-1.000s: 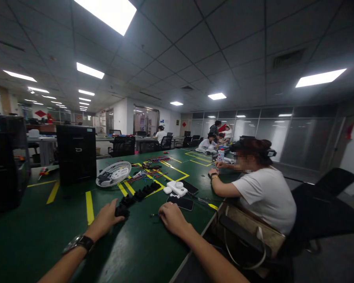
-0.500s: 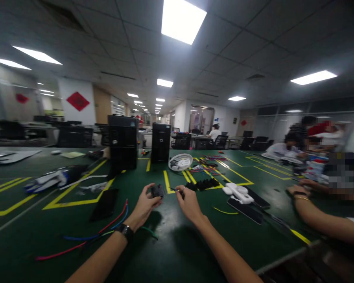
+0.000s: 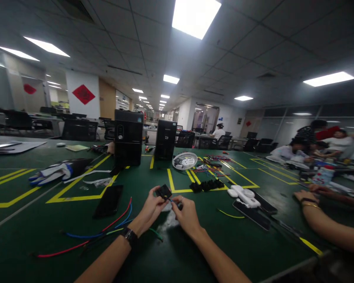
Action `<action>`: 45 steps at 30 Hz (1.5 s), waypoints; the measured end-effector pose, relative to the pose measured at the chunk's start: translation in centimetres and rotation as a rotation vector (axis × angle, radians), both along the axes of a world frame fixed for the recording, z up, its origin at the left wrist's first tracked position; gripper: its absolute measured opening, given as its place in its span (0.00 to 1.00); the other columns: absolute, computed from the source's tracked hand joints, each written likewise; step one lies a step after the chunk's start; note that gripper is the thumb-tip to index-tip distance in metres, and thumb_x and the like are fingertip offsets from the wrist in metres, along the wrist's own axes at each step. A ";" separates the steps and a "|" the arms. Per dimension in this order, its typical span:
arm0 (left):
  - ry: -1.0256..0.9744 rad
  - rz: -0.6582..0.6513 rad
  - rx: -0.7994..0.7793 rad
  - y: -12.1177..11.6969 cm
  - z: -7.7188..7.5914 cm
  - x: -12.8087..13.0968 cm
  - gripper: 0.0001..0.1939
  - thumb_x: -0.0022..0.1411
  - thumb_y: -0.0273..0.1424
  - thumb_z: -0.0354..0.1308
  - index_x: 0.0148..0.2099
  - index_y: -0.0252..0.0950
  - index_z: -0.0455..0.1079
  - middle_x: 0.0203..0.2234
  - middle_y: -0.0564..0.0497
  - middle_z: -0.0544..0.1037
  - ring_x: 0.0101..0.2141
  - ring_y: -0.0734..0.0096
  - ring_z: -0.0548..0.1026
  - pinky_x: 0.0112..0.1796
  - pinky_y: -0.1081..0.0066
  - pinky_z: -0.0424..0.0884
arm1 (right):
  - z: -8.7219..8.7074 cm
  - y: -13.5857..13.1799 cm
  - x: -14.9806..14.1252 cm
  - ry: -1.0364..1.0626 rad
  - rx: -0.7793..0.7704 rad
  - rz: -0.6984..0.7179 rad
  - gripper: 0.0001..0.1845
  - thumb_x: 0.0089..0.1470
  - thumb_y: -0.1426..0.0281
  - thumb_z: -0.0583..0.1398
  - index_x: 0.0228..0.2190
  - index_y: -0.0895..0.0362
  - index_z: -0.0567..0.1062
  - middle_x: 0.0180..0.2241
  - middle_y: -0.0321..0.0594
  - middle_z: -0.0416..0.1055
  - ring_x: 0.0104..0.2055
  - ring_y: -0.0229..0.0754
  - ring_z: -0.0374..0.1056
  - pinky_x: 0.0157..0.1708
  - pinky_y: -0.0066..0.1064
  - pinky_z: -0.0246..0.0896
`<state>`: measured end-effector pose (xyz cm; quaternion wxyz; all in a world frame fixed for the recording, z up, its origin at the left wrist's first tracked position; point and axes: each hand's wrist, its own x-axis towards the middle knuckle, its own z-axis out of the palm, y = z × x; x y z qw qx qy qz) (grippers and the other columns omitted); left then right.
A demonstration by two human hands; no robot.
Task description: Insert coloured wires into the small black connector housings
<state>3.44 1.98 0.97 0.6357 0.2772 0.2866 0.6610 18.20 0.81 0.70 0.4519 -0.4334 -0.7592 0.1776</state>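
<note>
My left hand (image 3: 152,208), with a dark watch band on its wrist, grips a small black block (image 3: 164,191) between thumb and fingers. My right hand (image 3: 186,213) pinches a thin piece (image 3: 170,200) that looks blue near its end; its kind is too small to make out. That end meets the block's lower edge, though whether it is inside cannot be told. Loose red wire (image 3: 117,220), blue wire (image 3: 85,236) and green wire (image 3: 157,234) lie on the table around and under my left forearm. Just beyond my hands sits a row of black blocks (image 3: 206,185).
Around the green table (image 3: 212,251) lie a phone (image 3: 108,201), gloves (image 3: 54,174), a white device (image 3: 244,196) on dark slabs, a yellow wire (image 3: 231,214) and a round white tray (image 3: 177,167). Two black towers (image 3: 128,137) stand behind. A co-worker's arm (image 3: 321,220) rests at right.
My hands have come together, and the thin piece in my right hand now meets the black block. The block has tilted in my left hand. The whole view has shifted slightly.
</note>
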 end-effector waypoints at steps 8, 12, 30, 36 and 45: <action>0.070 0.005 -0.148 1.2 -1.1 -0.6 0.20 0.51 0.24 0.55 0.48 0.40 0.69 0.39 0.44 0.79 0.43 0.54 0.77 0.34 0.63 0.80 | 2.4 1.2 1.4 0.306 0.081 -0.267 0.12 0.56 0.63 0.58 0.35 0.57 0.76 0.20 0.33 0.70 0.22 0.36 0.68 0.24 0.23 0.60; 0.062 -0.001 -0.170 1.4 -1.2 -0.7 0.22 0.51 0.26 0.55 0.50 0.42 0.69 0.37 0.46 0.80 0.45 0.54 0.77 0.32 0.65 0.80 | 2.2 1.3 1.7 0.243 0.076 -0.259 0.11 0.56 0.64 0.58 0.35 0.57 0.76 0.24 0.34 0.73 0.22 0.35 0.67 0.24 0.23 0.60; -0.111 -0.043 0.024 -1.0 0.1 0.6 0.18 0.59 0.19 0.51 0.51 0.37 0.61 0.39 0.44 0.77 0.40 0.68 0.78 0.48 0.61 0.69 | -0.1 -0.5 0.4 -0.007 0.047 -0.005 0.08 0.57 0.69 0.57 0.31 0.57 0.75 0.28 0.38 0.77 0.22 0.36 0.70 0.22 0.24 0.61; -0.097 -0.073 0.018 -1.2 0.2 0.7 0.20 0.58 0.19 0.52 0.52 0.38 0.60 0.41 0.45 0.75 0.40 0.68 0.77 0.50 0.60 0.68 | -0.3 -0.5 0.5 -0.080 0.079 -0.051 0.07 0.57 0.70 0.57 0.33 0.56 0.76 0.31 0.40 0.78 0.32 0.42 0.74 0.34 0.27 0.65; 0.242 0.071 0.120 -0.9 -1.4 0.3 0.33 0.50 0.24 0.63 0.58 0.40 0.59 0.50 0.42 0.72 0.51 0.60 0.71 0.54 0.60 0.62 | -0.4 -0.7 0.8 -0.391 0.132 -0.118 0.09 0.57 0.70 0.56 0.36 0.54 0.77 0.31 0.42 0.79 0.31 0.42 0.75 0.31 0.25 0.60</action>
